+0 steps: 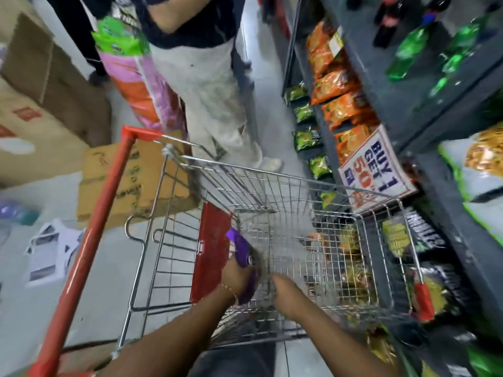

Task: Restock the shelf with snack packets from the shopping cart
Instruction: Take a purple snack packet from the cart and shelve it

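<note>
Both my hands reach down into the wire shopping cart (275, 183) with the red handle. My left hand (235, 276) grips a purple snack packet (241, 248) near the cart's red seat flap. Just right of it, my right hand (284, 291) is low in the basket with the fingers curled; blur hides whether it holds anything. The grey shelf (381, 85) on the right carries orange packets (340, 104) on an upper level and green packets (306, 137) on a lower one.
A person in pale trousers (217, 99) stands beyond the cart holding a stack of packets (133, 74). Cardboard boxes (130, 180) sit on the floor to the left. A "Buy 1 Get 1" sign (377, 170) hangs on the shelf edge. Green bottles (411, 53) stand higher up.
</note>
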Motion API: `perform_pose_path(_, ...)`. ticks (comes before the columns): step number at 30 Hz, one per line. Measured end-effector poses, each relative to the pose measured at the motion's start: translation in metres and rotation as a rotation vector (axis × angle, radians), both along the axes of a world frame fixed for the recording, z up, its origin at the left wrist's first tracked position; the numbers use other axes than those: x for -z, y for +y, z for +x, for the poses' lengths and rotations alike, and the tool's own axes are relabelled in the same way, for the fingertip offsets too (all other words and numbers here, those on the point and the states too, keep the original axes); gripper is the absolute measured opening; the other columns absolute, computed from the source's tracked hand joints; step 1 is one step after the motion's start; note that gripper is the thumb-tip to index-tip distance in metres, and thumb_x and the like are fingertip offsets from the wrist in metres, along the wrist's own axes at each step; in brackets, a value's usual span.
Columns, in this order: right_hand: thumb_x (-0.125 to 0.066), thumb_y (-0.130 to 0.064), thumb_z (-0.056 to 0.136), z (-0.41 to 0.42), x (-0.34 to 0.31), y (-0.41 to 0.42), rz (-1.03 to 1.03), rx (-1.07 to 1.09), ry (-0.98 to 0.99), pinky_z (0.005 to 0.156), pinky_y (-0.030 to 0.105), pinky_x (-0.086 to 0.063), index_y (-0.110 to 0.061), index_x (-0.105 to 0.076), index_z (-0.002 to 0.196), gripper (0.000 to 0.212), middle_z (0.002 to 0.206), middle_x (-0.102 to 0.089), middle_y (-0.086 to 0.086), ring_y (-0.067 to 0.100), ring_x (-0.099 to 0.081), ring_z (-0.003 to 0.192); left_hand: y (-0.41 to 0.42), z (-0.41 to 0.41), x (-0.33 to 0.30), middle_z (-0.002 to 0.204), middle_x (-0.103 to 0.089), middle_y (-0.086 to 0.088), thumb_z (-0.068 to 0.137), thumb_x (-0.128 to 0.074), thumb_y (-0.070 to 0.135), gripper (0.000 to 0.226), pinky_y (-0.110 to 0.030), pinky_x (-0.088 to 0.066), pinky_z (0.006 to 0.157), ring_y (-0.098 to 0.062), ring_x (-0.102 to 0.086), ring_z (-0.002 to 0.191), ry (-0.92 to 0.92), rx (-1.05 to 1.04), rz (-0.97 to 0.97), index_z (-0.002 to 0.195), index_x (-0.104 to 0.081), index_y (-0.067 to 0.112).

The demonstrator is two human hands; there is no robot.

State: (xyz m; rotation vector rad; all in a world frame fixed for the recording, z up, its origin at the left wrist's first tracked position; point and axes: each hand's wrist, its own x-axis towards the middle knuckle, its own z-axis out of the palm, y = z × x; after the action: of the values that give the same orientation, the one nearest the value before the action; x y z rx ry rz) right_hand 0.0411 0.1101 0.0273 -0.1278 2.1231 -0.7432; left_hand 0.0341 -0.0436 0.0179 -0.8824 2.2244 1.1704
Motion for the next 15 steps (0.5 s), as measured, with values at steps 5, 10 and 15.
perform_pose_path(5, -0.066, -0.006, 0.081, -0.015, 0.009, 0.015, 0.044, 0.055, 0.007, 0.095, 0.034, -0.049, -0.012, -0.049, 0.133, 0.055, 0.130, -0.057, 0.015, 0.030, -0.058, 0.115, -0.008, -0.019, -0.010, 0.103, -0.073, -0.026, 0.080, -0.058, 0.004, 0.024, -0.041, -0.050, 0.080, -0.039, -0.068, 0.100, 0.028, 0.203, -0.093, 0.101, -0.070, 0.001)
perform_pose_path(10, -0.079, -0.005, 0.076, -0.014, -0.004, 0.043, -0.081, 0.250, 0.080, 0.094, 0.014, -0.039, -0.019, -0.027, 0.150, 0.092, 0.154, -0.034, 0.004, 0.023, -0.043, 0.134, -0.009, -0.054, -0.076, 0.098, -0.073, -0.022, 0.079, -0.054, 0.002, 0.026, -0.032, -0.044, 0.070, -0.034, -0.068, 0.095, 0.158, 0.712, -0.149, 0.097, -0.071, 0.007)
perform_pose_path(15, -0.095, -0.020, 0.054, -0.015, -0.060, 0.066, -0.316, 0.439, 0.276, 0.102, 0.014, -0.039, -0.029, -0.038, 0.137, 0.101, 0.135, -0.049, -0.009, 0.006, -0.046, 0.123, 0.014, -0.098, -0.202, 0.092, -0.073, -0.018, 0.081, -0.053, 0.007, 0.019, -0.027, -0.041, 0.069, -0.029, -0.067, 0.088, 0.453, 1.286, -0.100, 0.091, -0.069, 0.004)
